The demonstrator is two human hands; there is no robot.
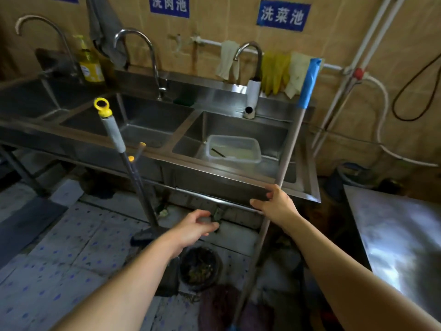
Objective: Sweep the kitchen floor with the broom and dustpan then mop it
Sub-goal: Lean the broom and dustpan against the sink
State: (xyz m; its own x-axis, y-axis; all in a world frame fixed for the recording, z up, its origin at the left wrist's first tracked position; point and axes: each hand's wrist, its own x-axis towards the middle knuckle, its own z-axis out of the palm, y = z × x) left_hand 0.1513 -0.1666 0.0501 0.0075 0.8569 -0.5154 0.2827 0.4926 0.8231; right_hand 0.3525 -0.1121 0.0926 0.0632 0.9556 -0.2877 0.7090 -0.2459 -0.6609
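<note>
Right now your right hand [278,201] is closing its grip around the long pale wooden pole with the blue sleeve at its top [290,151], fingers curling behind it and thumb reaching out to the left. That pole is leaning steeply against the front right corner of the stainless steel triple sink unit [214,177], its long axis running from the blue top near the wall down towards you, past the hand, to a dark reddish stringy head on the floor [222,304]; judging by that head, it is the mop. Your left hand [198,226] is hanging lower and to the left, fingers loosely curled with nothing in them, and is the nearer one to the thin metal-handled broom with the grey foam sleeve and yellow ring cap [124,149], which is slanting away from you with its dark bristle head [143,235] resting on the pale blue-speckled floor tiles [71,247]. A round dark drain basket full of scraps [199,268] is sitting between your forearms.
</note>
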